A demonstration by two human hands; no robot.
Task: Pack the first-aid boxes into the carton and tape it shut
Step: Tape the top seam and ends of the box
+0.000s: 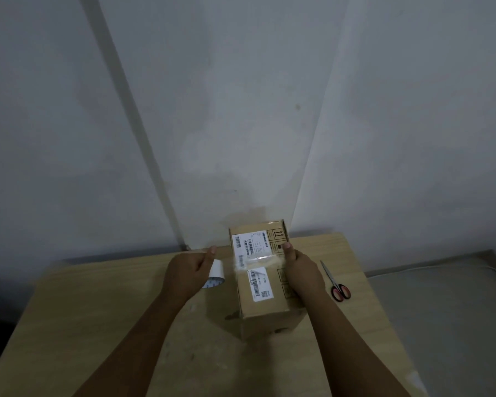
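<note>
Carton (pixel 265 285): on the wooden table (pixel 98 325), near its far edge, close to the wall; flaps down, top closed; shipping labels on the top face.
First-aid boxes: none in sight; presumably inside already, though not checkable with the flaps shut.
Tape strip (pixel 258 262): clear, stretched crosswise over the carton top, running from the roll on the left to the right-hand edge; looks partly stuck, wrinkled near the left side.
Tape roll (pixel 214 275): held just left of the carton, lifted off the table or barely above it; hard to tell which.
Left hand (pixel 191 270): fingers curled round the roll, thumb up, pulling the strip taut.
Right hand (pixel 299 272): clamped over the carton's right top edge, thumb pressed down on the tape end.
Scissors (pixel 335 282): red-handled, lying on the table right of the carton, untouched, well within reach.
Done, by judgement: packing, flap closing, first strip laid across.
Left, by judgement: strip to be cut from the roll, end smoothed down; further strips possibly needed along the seam.
</note>
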